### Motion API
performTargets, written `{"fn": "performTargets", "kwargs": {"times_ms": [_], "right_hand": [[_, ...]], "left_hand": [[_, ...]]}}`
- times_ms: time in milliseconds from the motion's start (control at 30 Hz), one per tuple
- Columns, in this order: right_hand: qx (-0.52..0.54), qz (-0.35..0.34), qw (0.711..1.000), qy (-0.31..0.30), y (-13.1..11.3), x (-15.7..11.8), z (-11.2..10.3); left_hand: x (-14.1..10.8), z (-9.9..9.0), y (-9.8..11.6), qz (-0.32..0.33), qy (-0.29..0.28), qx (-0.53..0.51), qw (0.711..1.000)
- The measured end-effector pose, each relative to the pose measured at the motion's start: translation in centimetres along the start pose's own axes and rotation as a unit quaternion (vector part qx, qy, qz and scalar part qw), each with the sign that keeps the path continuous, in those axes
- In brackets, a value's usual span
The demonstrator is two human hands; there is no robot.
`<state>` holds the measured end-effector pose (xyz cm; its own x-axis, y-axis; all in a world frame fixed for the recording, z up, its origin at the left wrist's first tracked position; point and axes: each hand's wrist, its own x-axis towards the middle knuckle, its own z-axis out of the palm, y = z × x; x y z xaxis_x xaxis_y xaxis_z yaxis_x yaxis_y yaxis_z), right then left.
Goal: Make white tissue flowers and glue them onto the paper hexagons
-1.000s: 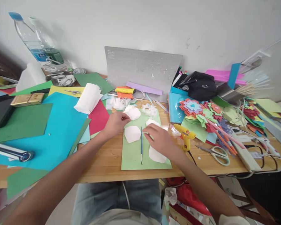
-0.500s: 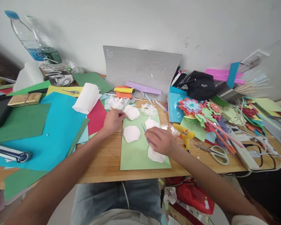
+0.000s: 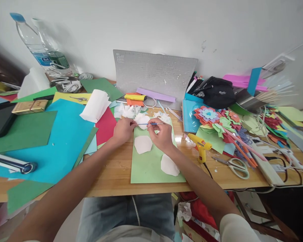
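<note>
A light green sheet [image 3: 143, 171] lies on the wooden table with white many-sided paper pieces on it. My right hand [image 3: 161, 132] holds a thin blue stick [image 3: 154, 124] level over the upper left white piece [image 3: 142, 120]. The fingers of my left hand [image 3: 125, 130] are pinched at that piece's left edge, near the stick's thin end; what they grip is too small to make out. Below lies another white piece [image 3: 143, 144], and a third [image 3: 169, 165] sits at the lower right, partly behind my right forearm.
Right of the sheet stand a yellow glue gun [image 3: 201, 145] and scissors [image 3: 236, 166]. Paper flowers [image 3: 208, 115] lie beyond them. Coloured sheets [image 3: 70, 134] and a white roll [image 3: 95, 106] are at the left. A grey cutting mat [image 3: 154, 72] leans on the wall.
My right hand has moved up and left with the blue stick, which now lies level across the upper left white piece. My left hand has stayed nearly in place.
</note>
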<state>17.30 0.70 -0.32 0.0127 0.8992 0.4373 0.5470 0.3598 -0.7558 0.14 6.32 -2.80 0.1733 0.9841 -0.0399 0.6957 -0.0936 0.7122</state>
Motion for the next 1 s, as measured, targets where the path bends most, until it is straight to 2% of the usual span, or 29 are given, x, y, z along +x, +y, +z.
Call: {"fn": "performTargets", "kwargs": {"times_ms": [467, 567, 733, 867, 1000], "right_hand": [[-0.009, -0.001, 1.000, -0.021, 0.7, 0.2, 0.6], [-0.001, -0.006, 1.000, -0.020, 0.7, 0.3, 0.7], [-0.027, 0.013, 0.999, -0.033, 0.7, 0.9, 0.7], [-0.070, 0.014, 0.995, -0.063, 0.6, 1.8, 0.7], [-0.139, 0.004, 0.986, -0.094, -0.4, 3.2, 1.0]], "left_hand": [[-0.1, 0.0, -0.1, 0.002, 0.006, -0.004, 1.000], [-0.6, -0.2, -0.3, 0.021, -0.002, -0.007, 1.000], [-1.8, -0.9, -0.4, 0.076, -0.015, 0.081, 0.994], [-2.2, -1.1, -0.6, 0.112, -0.029, 0.110, 0.987], [-2.4, -1.3, -0.2, 0.118, -0.042, 0.131, 0.983]]}}
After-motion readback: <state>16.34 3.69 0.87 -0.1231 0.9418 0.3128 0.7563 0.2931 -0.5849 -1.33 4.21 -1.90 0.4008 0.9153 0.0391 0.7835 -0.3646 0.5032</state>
